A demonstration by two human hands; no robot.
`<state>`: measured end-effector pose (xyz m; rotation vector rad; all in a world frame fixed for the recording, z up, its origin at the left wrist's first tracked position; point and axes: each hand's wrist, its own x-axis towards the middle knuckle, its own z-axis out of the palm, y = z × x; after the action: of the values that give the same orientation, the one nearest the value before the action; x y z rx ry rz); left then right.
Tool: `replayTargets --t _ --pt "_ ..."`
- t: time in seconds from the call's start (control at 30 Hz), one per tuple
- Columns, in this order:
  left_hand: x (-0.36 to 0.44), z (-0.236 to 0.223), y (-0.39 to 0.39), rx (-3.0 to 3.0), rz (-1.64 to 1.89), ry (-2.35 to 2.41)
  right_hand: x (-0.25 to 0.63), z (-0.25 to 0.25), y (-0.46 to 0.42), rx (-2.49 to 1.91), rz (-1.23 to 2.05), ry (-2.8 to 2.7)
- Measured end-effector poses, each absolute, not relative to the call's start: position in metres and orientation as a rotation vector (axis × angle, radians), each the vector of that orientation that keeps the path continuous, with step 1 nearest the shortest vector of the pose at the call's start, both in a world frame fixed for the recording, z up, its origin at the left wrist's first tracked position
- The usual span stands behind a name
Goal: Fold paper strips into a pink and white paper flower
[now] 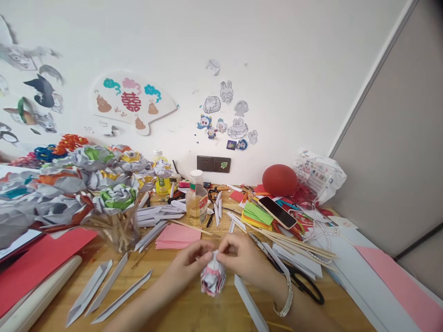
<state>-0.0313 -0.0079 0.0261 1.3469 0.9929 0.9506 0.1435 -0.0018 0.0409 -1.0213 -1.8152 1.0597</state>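
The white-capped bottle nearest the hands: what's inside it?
A pale yellowish liquid shows through the clear side of the bottle. The label covers part of the right side, hiding whatever is behind it.

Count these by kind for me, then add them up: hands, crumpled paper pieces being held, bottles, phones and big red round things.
Hands: 2 (left hand, right hand)
Held paper piece: 1
Bottles: 2 (clear bottle, yellow bottle)
Phone: 1
Red round thing: 1
Total: 7
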Motion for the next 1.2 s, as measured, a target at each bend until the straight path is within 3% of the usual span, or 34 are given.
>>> replayTargets --t 0.2,0.5,0.93,1.2 --pt "-0.018 0.012 -0.015 0.779 0.791 0.639 0.138 0.027 0.002 -1.055 1.009 -1.499" --pt "-0.018 0.007 -0.013 0.980 0.967 0.911 0.154 0.035 0.004 -1.042 1.132 -1.736" --pt "-0.019 0.013 -0.013 1.201 0.956 0.955 0.145 0.044 -0.007 -1.092 0.600 -1.965" --pt "-0.026 0.026 -0.015 1.250 1.075 0.924 0.137 0.069 -0.028 -0.994 0.717 -1.910"
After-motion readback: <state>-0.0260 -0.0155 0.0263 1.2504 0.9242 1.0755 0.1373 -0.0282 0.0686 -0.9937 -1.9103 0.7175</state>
